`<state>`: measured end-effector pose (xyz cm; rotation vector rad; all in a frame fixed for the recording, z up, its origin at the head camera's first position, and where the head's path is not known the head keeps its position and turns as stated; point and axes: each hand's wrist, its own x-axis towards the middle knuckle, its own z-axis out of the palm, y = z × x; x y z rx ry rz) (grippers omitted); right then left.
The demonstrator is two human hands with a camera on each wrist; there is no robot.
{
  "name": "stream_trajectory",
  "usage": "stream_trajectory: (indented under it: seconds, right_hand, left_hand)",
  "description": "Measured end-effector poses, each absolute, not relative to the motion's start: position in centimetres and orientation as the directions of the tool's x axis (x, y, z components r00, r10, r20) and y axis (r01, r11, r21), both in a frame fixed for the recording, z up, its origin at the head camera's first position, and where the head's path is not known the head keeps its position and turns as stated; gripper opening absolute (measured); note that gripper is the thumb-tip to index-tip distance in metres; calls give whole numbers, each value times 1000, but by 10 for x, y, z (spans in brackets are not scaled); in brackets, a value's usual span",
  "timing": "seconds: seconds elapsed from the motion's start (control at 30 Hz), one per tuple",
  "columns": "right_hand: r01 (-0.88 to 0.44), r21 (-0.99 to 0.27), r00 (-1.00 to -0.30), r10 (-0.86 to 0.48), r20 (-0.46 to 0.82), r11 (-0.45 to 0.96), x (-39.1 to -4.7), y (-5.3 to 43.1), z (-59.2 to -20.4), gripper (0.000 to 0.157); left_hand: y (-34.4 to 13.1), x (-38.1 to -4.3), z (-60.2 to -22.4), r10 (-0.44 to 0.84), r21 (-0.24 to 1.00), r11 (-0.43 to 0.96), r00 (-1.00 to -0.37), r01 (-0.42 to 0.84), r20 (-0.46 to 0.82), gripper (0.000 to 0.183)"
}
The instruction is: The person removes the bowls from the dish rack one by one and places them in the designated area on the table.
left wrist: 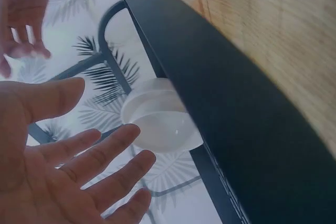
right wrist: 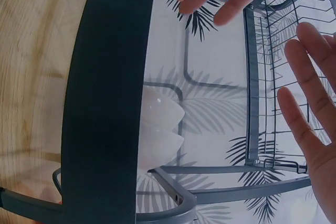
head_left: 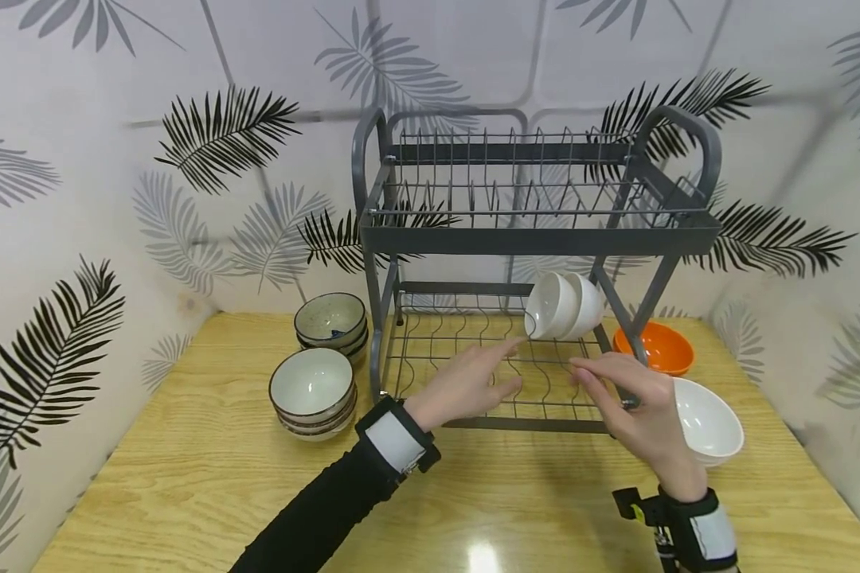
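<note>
Two white bowls (head_left: 550,309) stand tilted on edge, one behind the other, at the right of the lower shelf of the grey dish rack (head_left: 537,239). My left hand (head_left: 466,383) reaches over the front of that shelf with extended fingers, its fingertips just short of the bowls. Holding nothing, my right hand (head_left: 634,406) hovers by the rack's front right corner. Its fingers look straight in the right wrist view. In the left wrist view the white bowls (left wrist: 165,132) appear beyond the left fingers (left wrist: 113,153).
On the wooden table (head_left: 186,446), left of the rack, stand two bowl stacks: a dark-rimmed white stack (head_left: 312,386) in front and a speckled greenish stack (head_left: 330,318) behind. An orange bowl (head_left: 662,348) and a white bowl (head_left: 713,422) sit at the right.
</note>
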<state>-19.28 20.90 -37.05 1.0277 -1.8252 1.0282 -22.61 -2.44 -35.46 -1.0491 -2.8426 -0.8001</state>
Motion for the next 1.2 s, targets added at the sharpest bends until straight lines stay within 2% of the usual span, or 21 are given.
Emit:
stream_trajectory:
  seconds: [0.23, 0.5, 0.9, 1.2]
  right_hand:
    - [-907, -268, -359, -264, 895, 326, -190, 204, -373, 28]
    - [-908, -261, -352, -260, 899, 327, -189, 202, -371, 30]
    - [-913, -264, -349, -259, 901, 310, -189, 202, -368, 31]
    - [-917, -254, -337, -257, 906, 307, -189, 203, -368, 31]
  left_hand:
    - [-14, -249, -353, 584, 554, 642, -807, 529, 94, 59]
    - [5, -265, -349, 567, 542, 674, -821, 503, 56, 57]
    - [39, -282, -340, 542, 645, 605, -835, 467, 96, 59]
    - [60, -289, -347, 530, 733, 529, -842, 426, 107, 57]
